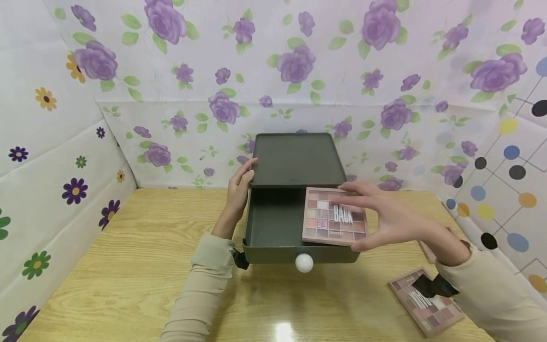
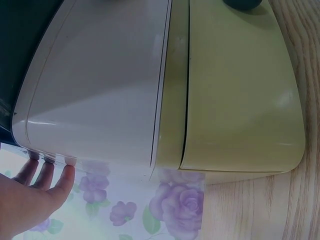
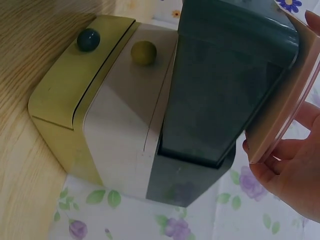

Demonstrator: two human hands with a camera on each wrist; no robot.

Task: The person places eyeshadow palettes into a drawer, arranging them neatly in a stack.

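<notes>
A small stacked drawer unit has a dark green top (image 1: pixel 299 159), and its dark green top drawer (image 1: pixel 273 218) is pulled out. The drawer's front bears a white knob (image 1: pixel 304 262). My right hand (image 1: pixel 395 216) grips a pink eyeshadow palette (image 1: pixel 326 232) by its edges, over the right part of the drawer. In the right wrist view the palette (image 3: pixel 280 110) tilts beside the drawer's rim, fingers along its lower edge. My left hand (image 1: pixel 238 192) rests with extended fingers against the unit's left side; in the left wrist view the fingertips touch near the white tier (image 2: pixel 100 75).
Another eyeshadow palette (image 1: pixel 427 304) lies on the wooden table at right, partly behind the right wrist. A further pink case (image 1: pixel 426 249) shows beneath the right forearm. Below the green drawer are a white tier (image 3: pixel 125 95) and a yellow-green tier (image 3: pixel 70 90). Flowered cloth (image 1: pixel 295 61) hangs behind.
</notes>
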